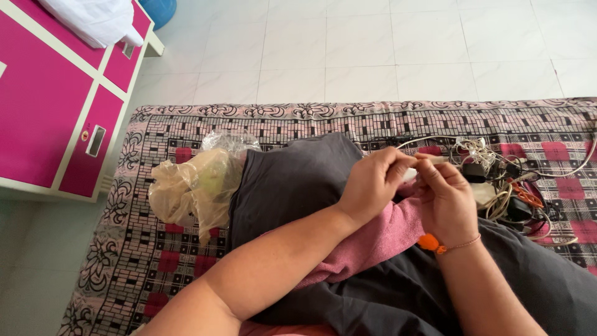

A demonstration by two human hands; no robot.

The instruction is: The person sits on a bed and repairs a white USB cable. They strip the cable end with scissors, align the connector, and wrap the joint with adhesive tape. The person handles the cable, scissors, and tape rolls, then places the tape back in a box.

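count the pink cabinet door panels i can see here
3, all on the pink cabinet at upper left: a large panel on its left, a narrow one with a handle, and one above it under white cloth. More may lie outside the frame.

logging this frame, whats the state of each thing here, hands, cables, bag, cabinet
left hand: closed, pinching a small white piece
right hand: closed, fingertips on the same piece
small white piece: held between both hands, mostly hidden
pile of cables and chargers: tangled, lying on the patterned mat
plastic bag: crumpled, lying on the mat
pink cabinet: doors shut
pink cloth: draped over the lap
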